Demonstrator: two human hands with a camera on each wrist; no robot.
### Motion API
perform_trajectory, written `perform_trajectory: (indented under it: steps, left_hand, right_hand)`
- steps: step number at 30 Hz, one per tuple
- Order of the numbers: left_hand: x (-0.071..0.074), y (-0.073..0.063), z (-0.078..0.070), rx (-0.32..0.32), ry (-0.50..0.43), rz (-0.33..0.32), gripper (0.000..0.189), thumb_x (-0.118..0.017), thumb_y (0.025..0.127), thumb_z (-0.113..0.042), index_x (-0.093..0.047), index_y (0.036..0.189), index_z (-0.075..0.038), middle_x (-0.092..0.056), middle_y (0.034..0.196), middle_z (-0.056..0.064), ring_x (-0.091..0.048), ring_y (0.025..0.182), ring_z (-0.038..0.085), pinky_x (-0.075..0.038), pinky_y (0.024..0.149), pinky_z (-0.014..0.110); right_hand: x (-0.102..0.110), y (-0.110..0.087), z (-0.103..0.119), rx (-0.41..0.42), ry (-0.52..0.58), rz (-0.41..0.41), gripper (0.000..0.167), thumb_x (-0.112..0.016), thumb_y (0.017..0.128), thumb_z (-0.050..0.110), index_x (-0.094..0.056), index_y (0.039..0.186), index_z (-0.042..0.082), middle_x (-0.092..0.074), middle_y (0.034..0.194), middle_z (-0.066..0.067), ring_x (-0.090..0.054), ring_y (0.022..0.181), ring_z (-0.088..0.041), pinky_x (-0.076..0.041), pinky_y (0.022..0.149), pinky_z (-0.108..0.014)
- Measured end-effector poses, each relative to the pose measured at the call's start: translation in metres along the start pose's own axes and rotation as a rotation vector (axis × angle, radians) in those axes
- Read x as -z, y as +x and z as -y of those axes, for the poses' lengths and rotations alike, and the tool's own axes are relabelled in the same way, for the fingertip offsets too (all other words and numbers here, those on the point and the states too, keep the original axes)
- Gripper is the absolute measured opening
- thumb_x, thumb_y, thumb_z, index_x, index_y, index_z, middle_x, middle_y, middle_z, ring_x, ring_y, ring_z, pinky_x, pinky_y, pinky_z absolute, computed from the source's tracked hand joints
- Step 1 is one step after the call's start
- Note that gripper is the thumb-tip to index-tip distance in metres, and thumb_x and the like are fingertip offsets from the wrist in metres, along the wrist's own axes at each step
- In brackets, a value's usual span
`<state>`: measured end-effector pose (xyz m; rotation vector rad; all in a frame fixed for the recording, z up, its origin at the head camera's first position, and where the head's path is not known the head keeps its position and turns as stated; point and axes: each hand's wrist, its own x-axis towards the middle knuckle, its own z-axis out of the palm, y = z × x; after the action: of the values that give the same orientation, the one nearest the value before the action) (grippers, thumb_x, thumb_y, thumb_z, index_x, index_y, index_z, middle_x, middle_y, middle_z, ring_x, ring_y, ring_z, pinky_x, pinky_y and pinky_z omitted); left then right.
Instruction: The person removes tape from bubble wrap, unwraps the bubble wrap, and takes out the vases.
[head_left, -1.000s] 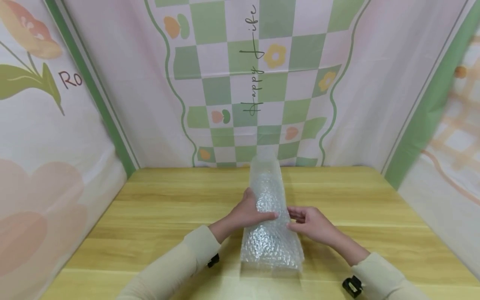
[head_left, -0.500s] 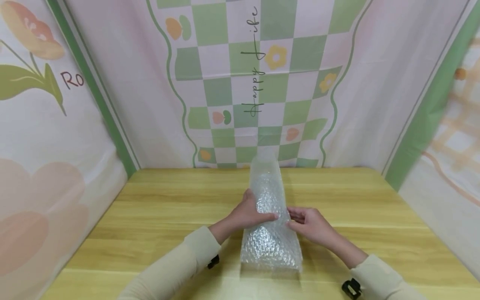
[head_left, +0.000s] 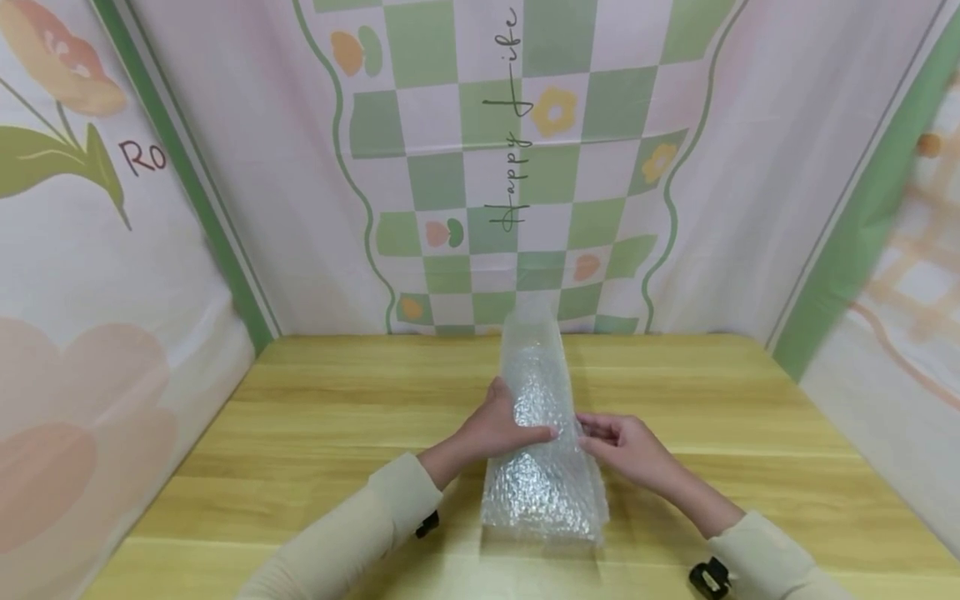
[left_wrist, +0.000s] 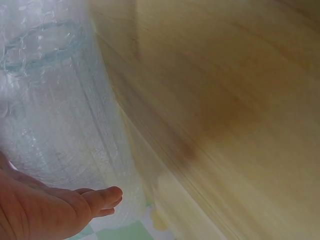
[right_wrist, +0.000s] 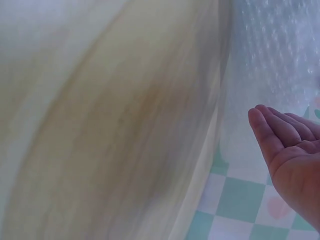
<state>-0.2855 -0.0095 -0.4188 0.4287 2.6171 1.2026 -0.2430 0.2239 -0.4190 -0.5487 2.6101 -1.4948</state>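
Observation:
A clear glass vessel (left_wrist: 47, 47) shows through the bubble wrap (head_left: 534, 492) around it; its round rim is visible in the left wrist view. The wrapped bundle stands on the table, and the wrap extends past the glass at the far end. My left hand (head_left: 491, 427) holds it from the left, thumb across the near face and fingers along the side, partly hidden. At the right edge, my right hand (head_left: 626, 446) touches the wrap with its fingertips. In the right wrist view the fingers (right_wrist: 280, 127) lie fairly straight and together.
The wooden table (head_left: 337, 383) reaches back to a hanging cloth (head_left: 427, 125) with green checks and lettering. Printed cloth (head_left: 885, 333) also hangs at the right, and more at the left. Black straps (head_left: 708, 577) sit at both wrists.
My right thumb has shifted slightly up along the wrap's edge, and the wrap's lower right edge bulges out a little more. My left hand keeps its place on the bundle.

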Motion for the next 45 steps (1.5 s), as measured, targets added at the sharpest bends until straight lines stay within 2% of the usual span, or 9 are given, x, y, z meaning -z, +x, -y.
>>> perform_trajectory:
  steps: [6, 12, 19, 24, 29, 36, 45]
  left_hand:
    - [0.0, 0.0, 0.0, 0.002, -0.013, -0.002, 0.133, -0.073, 0.072, -0.067, 0.005, 0.152, 0.004, -0.009, 0.157, 0.027, -0.027, 0.139, 0.041, -0.029, 0.11, 0.049]
    - [-0.001, -0.001, 0.0, -0.001, -0.019, 0.002, 0.132, -0.073, 0.073, -0.066, 0.006, 0.152, 0.004, -0.009, 0.157, 0.027, -0.026, 0.139, 0.041, -0.029, 0.11, 0.05]
    - [-0.001, 0.0, 0.0, 0.003, -0.016, 0.002, 0.133, -0.073, 0.072, -0.067, 0.006, 0.152, 0.005, -0.012, 0.156, 0.029, -0.029, 0.138, 0.041, -0.031, 0.109, 0.05]
    - [0.0, 0.0, 0.0, -0.002, -0.013, 0.001, 0.133, -0.074, 0.072, -0.066, 0.006, 0.152, 0.005, -0.014, 0.155, 0.029, -0.03, 0.137, 0.042, -0.032, 0.109, 0.049]
    - [0.0, 0.0, 0.0, -0.008, -0.015, 0.007, 0.132, -0.074, 0.073, -0.065, 0.006, 0.152, 0.005, -0.013, 0.155, 0.03, -0.029, 0.138, 0.042, -0.031, 0.109, 0.049]
    - [-0.001, 0.001, 0.0, -0.007, -0.004, 0.008, 0.132, -0.073, 0.073, -0.066, 0.007, 0.152, 0.003, -0.013, 0.156, 0.028, -0.03, 0.138, 0.041, -0.032, 0.108, 0.049]
    - [-0.002, 0.0, -0.002, -0.003, 0.018, -0.002, 0.131, -0.073, 0.074, -0.065, 0.006, 0.152, 0.004, -0.014, 0.156, 0.028, -0.033, 0.136, 0.04, -0.035, 0.108, 0.047]
  right_hand:
    - [0.004, 0.002, 0.004, 0.02, 0.049, 0.009, 0.052, -0.06, 0.098, 0.021, -0.047, 0.133, -0.015, -0.052, 0.133, -0.029, -0.056, 0.117, -0.039, -0.051, 0.09, -0.031]
    - [0.008, 0.008, 0.006, 0.009, 0.044, 0.002, 0.054, -0.058, 0.099, 0.024, -0.045, 0.135, -0.015, -0.052, 0.134, -0.029, -0.054, 0.12, -0.039, -0.049, 0.094, -0.035]
    - [0.013, 0.02, 0.0, 0.021, 0.029, 0.04, 0.064, -0.058, 0.099, 0.024, -0.032, 0.14, -0.018, -0.038, 0.142, -0.033, -0.041, 0.13, -0.045, -0.038, 0.103, -0.044]
    - [0.012, 0.03, 0.001, -0.005, 0.036, 0.032, 0.066, -0.056, 0.1, 0.027, -0.031, 0.142, -0.017, -0.037, 0.144, -0.033, -0.04, 0.13, -0.045, -0.037, 0.104, -0.048]
    - [0.012, 0.035, 0.0, -0.022, 0.05, 0.039, 0.066, -0.057, 0.099, 0.026, -0.03, 0.143, -0.015, -0.035, 0.145, -0.032, -0.039, 0.132, -0.044, -0.037, 0.105, -0.046]
    - [0.018, 0.037, -0.006, -0.012, 0.094, 0.099, 0.075, -0.064, 0.095, 0.024, -0.025, 0.145, -0.015, -0.029, 0.148, -0.032, -0.034, 0.135, -0.044, -0.035, 0.105, -0.043]
    - [0.023, 0.038, -0.01, 0.009, 0.146, 0.154, 0.071, -0.065, 0.094, 0.016, -0.025, 0.144, -0.017, -0.029, 0.147, -0.032, -0.033, 0.134, -0.045, -0.037, 0.104, -0.039]
